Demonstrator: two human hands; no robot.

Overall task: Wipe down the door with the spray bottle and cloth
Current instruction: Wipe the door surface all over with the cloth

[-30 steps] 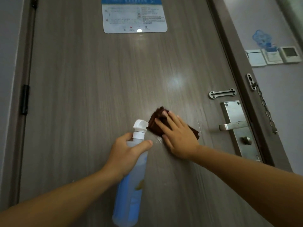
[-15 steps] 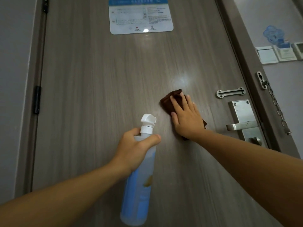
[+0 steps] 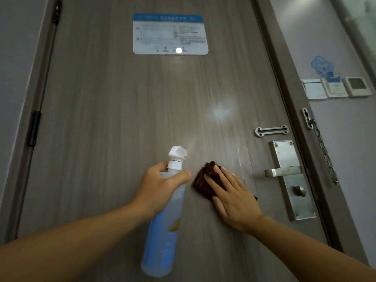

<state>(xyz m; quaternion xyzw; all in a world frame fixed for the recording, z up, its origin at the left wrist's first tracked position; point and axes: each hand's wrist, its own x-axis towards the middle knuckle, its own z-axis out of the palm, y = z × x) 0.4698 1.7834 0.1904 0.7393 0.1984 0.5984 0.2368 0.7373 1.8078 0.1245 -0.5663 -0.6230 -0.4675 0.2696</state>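
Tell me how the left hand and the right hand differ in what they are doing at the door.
The left hand curls round the neck of the spray bottle; the right hand lies flat with straight fingers. The left hand holds its bottle off the door; the right hand presses the brown cloth against it. Both are bare and reach forward side by side.

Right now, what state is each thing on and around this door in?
Door: closed.
Cloth: bunched, pressed flat against the door.
Right hand: fingers straight, pressing the cloth.
Spray bottle: held upright, partly full.
Left hand: gripping the bottle's neck.
Handle: level.
Chain: hanging loose, unhooked.
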